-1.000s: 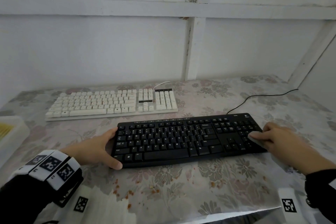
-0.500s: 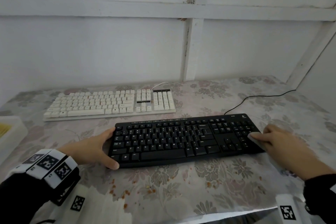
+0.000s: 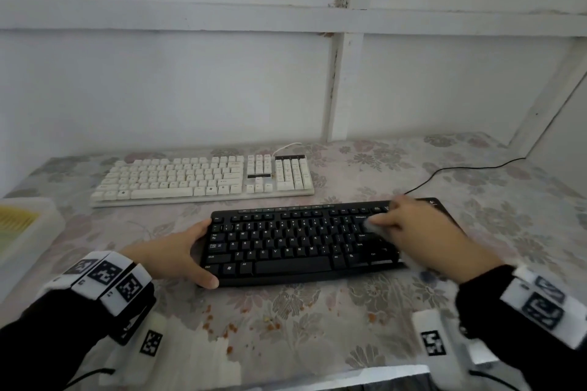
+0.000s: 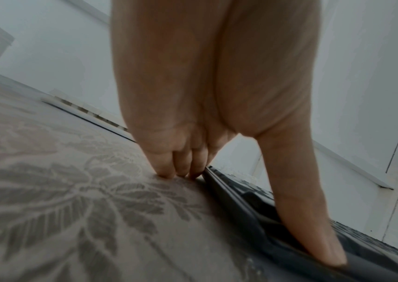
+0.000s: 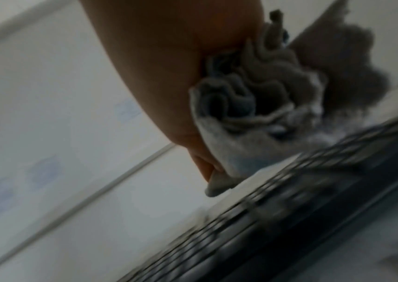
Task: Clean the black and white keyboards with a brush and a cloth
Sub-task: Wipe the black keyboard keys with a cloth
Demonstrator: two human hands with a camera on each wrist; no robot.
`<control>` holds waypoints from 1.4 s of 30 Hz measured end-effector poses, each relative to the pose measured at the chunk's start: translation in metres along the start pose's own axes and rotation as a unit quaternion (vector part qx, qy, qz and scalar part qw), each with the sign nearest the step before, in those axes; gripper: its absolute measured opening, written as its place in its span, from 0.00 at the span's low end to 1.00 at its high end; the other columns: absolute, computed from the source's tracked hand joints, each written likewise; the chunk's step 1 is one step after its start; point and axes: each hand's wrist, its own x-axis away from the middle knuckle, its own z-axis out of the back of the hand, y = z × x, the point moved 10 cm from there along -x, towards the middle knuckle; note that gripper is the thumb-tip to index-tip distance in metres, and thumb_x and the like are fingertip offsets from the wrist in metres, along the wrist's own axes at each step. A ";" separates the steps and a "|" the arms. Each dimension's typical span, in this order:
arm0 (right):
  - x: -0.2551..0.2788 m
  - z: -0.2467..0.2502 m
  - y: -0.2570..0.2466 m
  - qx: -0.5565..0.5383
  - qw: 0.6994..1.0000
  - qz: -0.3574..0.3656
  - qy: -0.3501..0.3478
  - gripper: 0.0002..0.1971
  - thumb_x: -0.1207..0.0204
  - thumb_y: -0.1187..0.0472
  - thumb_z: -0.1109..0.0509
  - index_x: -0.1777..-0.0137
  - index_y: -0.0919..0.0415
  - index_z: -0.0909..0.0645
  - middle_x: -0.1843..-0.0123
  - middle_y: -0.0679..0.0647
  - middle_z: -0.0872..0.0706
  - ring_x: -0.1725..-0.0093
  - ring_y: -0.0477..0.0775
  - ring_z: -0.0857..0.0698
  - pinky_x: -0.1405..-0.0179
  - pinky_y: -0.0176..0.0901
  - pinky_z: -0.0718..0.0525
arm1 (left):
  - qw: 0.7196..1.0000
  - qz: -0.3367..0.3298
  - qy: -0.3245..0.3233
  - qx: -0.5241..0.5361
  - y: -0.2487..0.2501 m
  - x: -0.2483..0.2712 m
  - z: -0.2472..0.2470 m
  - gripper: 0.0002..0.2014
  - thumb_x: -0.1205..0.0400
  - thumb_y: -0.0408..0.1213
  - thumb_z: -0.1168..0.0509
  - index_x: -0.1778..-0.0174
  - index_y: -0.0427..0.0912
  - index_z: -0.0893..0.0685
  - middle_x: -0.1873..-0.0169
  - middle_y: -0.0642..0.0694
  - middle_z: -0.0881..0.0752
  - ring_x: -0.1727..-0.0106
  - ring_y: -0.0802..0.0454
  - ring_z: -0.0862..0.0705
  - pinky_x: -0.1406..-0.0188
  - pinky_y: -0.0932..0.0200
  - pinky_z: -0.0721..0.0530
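The black keyboard [image 3: 298, 241] lies on the counter [image 3: 317, 327] with its long axis running left to right, its number-pad end toward the right and slightly farther back, and its cable [image 3: 460, 170] trailing off from that back right corner. The left hand [image 3: 178, 252] clasps its left end, thumb along the near edge and fingers curled at the side. The right hand [image 3: 422, 232], blurred, is bunched around a grey cloth [image 3: 376, 221] pressed on the keys right of the letter block. The white keyboard [image 3: 203, 178] sits just behind the black keyboard, parallel, offset left.
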 end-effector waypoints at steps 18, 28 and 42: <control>-0.009 -0.049 -0.235 -0.060 0.973 0.209 -0.082 0.13 0.17 0.65 0.43 0.41 0.65 0.18 0.51 0.53 0.39 0.44 0.62 0.30 0.57 0.50 0.33 | 0.997 0.000 -0.001 -0.075 -0.015 -0.008 0.006 0.75 0.55 0.58 0.15 0.17 0.60 0.58 0.25 0.59 0.30 0.27 0.57 0.29 0.25 0.51 0.28; 0.002 -0.045 -0.191 -0.024 0.976 0.209 -0.049 0.12 0.22 0.72 0.40 0.57 0.54 0.24 0.54 0.50 0.39 0.55 0.56 0.36 0.75 0.38 0.46 | 0.999 -0.001 -0.001 -0.050 -0.020 -0.009 0.006 0.78 0.60 0.63 0.16 0.17 0.60 0.57 0.23 0.62 0.34 0.23 0.58 0.33 0.22 0.49 0.33; -0.005 -0.035 -0.187 -0.050 0.972 0.229 0.007 0.08 0.25 0.66 0.33 0.61 0.53 0.19 0.62 0.47 0.38 0.62 0.56 0.31 0.74 0.37 0.40 | 0.999 0.015 -0.002 -0.041 -0.019 -0.008 0.005 0.78 0.58 0.58 0.14 0.17 0.58 0.58 0.22 0.61 0.37 0.22 0.57 0.34 0.21 0.50 0.35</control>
